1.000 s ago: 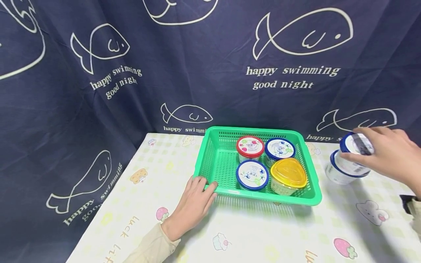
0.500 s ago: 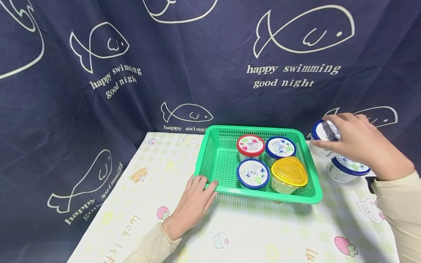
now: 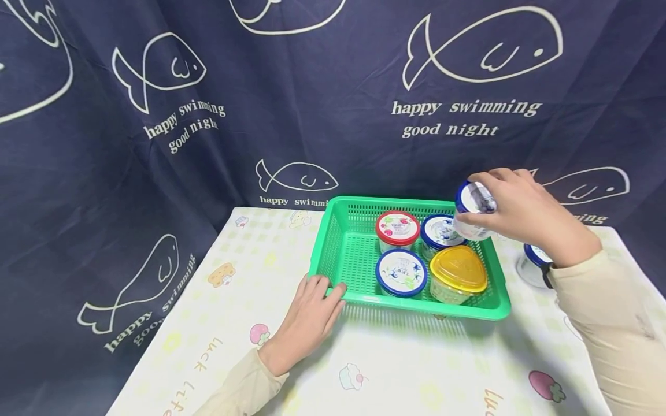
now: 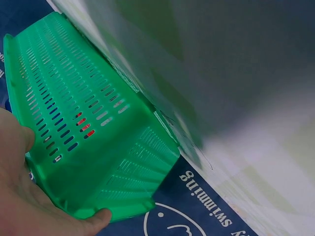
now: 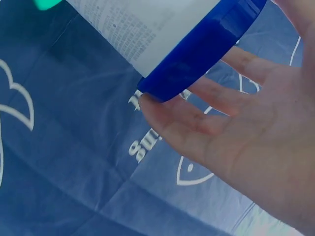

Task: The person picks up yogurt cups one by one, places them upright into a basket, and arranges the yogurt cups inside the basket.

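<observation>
My right hand [image 3: 531, 214] grips a white tub with a blue lid [image 3: 472, 199], tilted over the back right part of a green plastic basket [image 3: 333, 231]. In the right wrist view, fingers reach around the edge of the blue lid [image 5: 197, 59]. My left hand [image 3: 307, 320] holds the basket's front left rim, its fingers hooked over it; in the left wrist view the thumb presses the outer wall [image 4: 83, 147]. Inside the basket are a red-lidded tub [image 3: 398, 226], two blue-lidded tubs, one in front [image 3: 400, 273] and one behind [image 3: 439, 230], and a yellow-lidded tub [image 3: 458, 268].
Another blue-lidded tub [image 3: 531, 270] stands on the table right of the basket, partly hidden by the right wrist. A patterned cloth [image 3: 406, 358] covers the table. Behind it hangs a dark blue curtain [image 3: 312, 86] with white fish drawings.
My right hand has lifted the blue-lidded tub off the one below it and carried it left, over to the basket. The left hand has stayed on the rim.
</observation>
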The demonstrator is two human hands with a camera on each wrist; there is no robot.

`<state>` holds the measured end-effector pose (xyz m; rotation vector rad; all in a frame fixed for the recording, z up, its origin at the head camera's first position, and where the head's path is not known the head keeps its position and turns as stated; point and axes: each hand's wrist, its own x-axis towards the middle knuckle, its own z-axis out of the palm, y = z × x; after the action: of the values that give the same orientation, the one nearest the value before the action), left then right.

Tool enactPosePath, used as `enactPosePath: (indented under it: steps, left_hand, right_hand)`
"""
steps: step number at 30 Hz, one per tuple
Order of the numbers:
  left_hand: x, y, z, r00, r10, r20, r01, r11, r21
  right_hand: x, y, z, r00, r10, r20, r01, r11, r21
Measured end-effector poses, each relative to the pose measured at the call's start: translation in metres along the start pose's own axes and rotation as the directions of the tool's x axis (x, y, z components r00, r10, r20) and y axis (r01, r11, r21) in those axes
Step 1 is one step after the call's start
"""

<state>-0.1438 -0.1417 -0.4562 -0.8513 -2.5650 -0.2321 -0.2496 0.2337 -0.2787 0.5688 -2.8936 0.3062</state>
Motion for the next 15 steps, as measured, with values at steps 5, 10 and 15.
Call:
enactPosePath:
  steps: [5, 10, 15]
  left_hand:
    - [0.0, -0.001, 0.001, 1.0, 0.003, 0.005, -0.003, 1.0, 0.009]
    - [0.001, -0.002, 0.001, 1.0, 0.004, 0.003, -0.004, 1.0, 0.018]
    - [0.001, -0.003, 0.002, 1.0, 0.009, 0.002, -0.01, 1.0, 0.023]
  right_hand:
    - [0.014, -0.015, 0.003, 1.0, -0.009, 0.027, 0.009, 1.0, 0.006]
    - [0.026, -0.03, 0.006, 0.999, -0.032, 0.026, 0.032, 0.999, 0.009]
    - [0.037, -0.044, 0.012, 0.996, -0.073, 0.048, 0.073, 0.997, 0.006]
